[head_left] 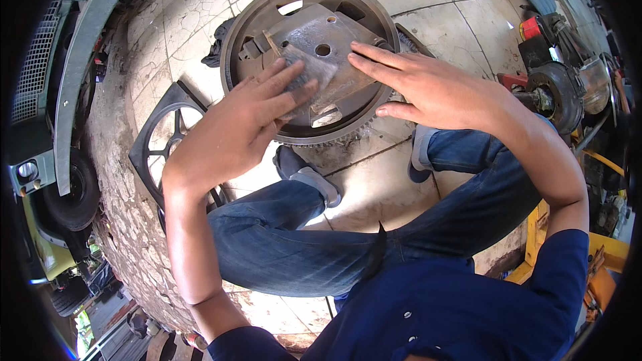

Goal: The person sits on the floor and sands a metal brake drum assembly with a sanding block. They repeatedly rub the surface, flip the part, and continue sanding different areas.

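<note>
- At the 6 o'clock edge of the view, the person's dark blue shirt [441, 307] fills the foreground, with jeans-clad legs [301, 241] bent above it and grey shoes [304, 172] planted on the cracked tiled floor [381, 187].
- Toward 9 o'clock from centre, the left hand [244, 124] lies with fingers stretched and close together, pressing a grey sheet of sandpaper [309, 70] flat onto the metal beneath.
- Toward 2 o'clock from centre, the right hand [428, 87] rests open, fingers spread and flat, on the right side of the same part; it holds nothing.
- Under both hands, at 12 o'clock, sits the toothed flywheel [311, 60], a round grey disc with a gear ring around its rim and a worn metal plate [328, 43] across its face, lying on the floor between the feet.
- At 9 o'clock, a black spoked frame [167, 127] lies flat just beside the flywheel.
- At 3 o'clock, farther off, engine parts [555, 90] stand well apart.
</note>
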`<state>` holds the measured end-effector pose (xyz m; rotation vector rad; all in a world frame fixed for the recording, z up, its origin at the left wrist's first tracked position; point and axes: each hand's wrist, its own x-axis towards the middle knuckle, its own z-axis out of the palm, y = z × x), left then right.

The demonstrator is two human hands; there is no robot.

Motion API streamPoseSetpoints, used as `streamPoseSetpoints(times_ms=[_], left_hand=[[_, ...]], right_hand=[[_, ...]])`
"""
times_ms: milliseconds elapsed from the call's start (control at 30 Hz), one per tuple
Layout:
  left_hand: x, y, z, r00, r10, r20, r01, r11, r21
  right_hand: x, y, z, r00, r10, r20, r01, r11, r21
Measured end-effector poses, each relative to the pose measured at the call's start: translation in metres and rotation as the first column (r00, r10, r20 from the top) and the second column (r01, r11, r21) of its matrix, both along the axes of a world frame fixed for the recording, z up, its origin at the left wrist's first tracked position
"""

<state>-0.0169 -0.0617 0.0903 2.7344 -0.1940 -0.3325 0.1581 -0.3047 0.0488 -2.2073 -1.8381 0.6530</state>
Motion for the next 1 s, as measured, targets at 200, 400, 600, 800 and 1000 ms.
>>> streamPoseSetpoints(times_ms=[200, 400, 600, 800, 1000], left_hand=[[0.002, 0.015, -0.007, 0.977, 0.212, -0.034, -0.215, 0.969, -0.118], [0.000, 0.001, 0.003, 0.997, -0.072, 0.019, 0.071, 0.995, 0.072], [-0.001, 0.003, -0.011, 0.991, 0.113, 0.077, -0.116, 0.993, 0.030], [0.002, 0.008, -0.006, 0.990, 0.131, 0.052, -0.133, 0.990, 0.038], [0.001, 0.002, -0.002, 0.997, 0.070, 0.023, -0.070, 0.997, 0.027]], right_hand=[[-0.002, 0.000, -0.001, 1.000, 0.014, 0.017, -0.015, 0.999, 0.042], [0.002, -0.004, -0.007, 1.000, 0.013, 0.012, -0.014, 0.998, 0.065], [-0.001, 0.002, 0.001, 1.000, 0.010, 0.015, -0.011, 1.000, 0.025], [0.000, -0.002, -0.006, 0.999, 0.024, 0.035, -0.027, 0.996, 0.086], [0.000, 0.000, -0.002, 1.000, 0.004, 0.006, -0.004, 1.000, 0.021]])
